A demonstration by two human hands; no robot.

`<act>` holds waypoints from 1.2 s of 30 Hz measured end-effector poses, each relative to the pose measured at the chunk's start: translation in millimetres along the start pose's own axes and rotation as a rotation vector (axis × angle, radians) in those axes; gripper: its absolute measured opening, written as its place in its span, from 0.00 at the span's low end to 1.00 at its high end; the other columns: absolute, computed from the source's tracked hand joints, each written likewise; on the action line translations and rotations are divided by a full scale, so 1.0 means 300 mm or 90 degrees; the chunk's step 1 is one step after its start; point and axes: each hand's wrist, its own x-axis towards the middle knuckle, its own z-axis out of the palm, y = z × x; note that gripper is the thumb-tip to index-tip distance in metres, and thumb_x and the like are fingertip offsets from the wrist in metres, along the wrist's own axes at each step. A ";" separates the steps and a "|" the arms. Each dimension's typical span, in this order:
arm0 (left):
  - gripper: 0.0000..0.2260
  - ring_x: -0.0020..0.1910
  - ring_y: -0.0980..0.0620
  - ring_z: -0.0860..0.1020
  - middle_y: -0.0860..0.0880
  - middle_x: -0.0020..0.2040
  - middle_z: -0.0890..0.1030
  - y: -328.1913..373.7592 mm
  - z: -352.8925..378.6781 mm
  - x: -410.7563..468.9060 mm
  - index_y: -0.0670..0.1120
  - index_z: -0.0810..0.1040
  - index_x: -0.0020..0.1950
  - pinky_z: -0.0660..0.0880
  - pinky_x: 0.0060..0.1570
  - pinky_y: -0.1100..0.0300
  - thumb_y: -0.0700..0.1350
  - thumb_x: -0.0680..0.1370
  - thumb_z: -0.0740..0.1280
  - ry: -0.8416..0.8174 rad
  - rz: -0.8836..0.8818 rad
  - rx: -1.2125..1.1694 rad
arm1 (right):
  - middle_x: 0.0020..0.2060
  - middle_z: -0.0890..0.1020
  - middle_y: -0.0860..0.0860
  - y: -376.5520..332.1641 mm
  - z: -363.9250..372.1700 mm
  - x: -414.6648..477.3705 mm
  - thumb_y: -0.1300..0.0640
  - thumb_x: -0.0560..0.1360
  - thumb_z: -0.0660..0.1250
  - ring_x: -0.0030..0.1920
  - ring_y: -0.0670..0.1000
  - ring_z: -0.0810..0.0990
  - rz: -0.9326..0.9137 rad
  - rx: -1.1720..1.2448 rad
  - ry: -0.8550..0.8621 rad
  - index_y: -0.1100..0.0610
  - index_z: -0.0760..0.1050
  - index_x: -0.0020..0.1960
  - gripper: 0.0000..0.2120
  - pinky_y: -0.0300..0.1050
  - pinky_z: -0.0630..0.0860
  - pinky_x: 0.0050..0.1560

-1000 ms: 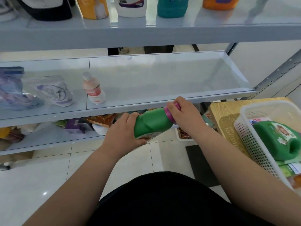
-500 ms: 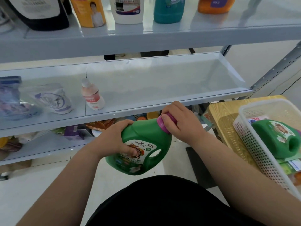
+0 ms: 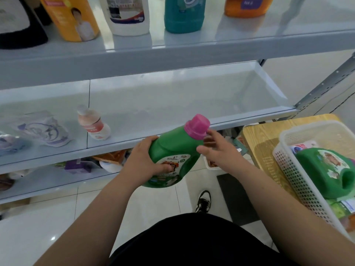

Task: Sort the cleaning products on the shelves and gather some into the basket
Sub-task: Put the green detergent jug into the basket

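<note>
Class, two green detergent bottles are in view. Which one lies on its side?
The green bottle in the white basket, at right. The pink-capped green bottle is held tilted by the left hand.

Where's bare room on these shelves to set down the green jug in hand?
Middle shelf: bare from the small pink bottle to its right end, the widest patch. Top shelf: bare strip right of the orange bottle. Crowded: middle shelf's left end with pouches, bottom shelf, and the basket, which holds another green jug.
</note>
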 end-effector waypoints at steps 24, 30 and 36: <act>0.40 0.81 0.42 0.53 0.45 0.82 0.55 0.006 0.206 0.397 0.52 0.55 0.83 0.55 0.79 0.42 0.66 0.76 0.64 -0.124 -0.090 0.449 | 0.51 0.78 0.43 0.101 -0.360 0.598 0.60 0.81 0.65 0.49 0.50 0.76 -0.087 -0.159 0.119 0.46 0.70 0.73 0.22 0.35 0.70 0.43; 0.39 0.81 0.37 0.49 0.44 0.82 0.52 0.005 0.280 0.431 0.53 0.51 0.83 0.54 0.77 0.38 0.64 0.77 0.62 -0.146 -0.107 0.526 | 0.54 0.77 0.44 0.102 -0.380 0.695 0.60 0.82 0.64 0.51 0.49 0.74 -0.069 -0.172 0.136 0.49 0.70 0.72 0.19 0.43 0.69 0.53; 0.40 0.82 0.37 0.45 0.46 0.83 0.48 -0.014 0.293 0.417 0.53 0.47 0.84 0.51 0.77 0.36 0.61 0.78 0.63 -0.146 -0.104 0.535 | 0.53 0.75 0.44 0.118 -0.353 0.738 0.61 0.83 0.62 0.51 0.49 0.74 -0.044 -0.164 0.152 0.51 0.70 0.70 0.16 0.42 0.70 0.51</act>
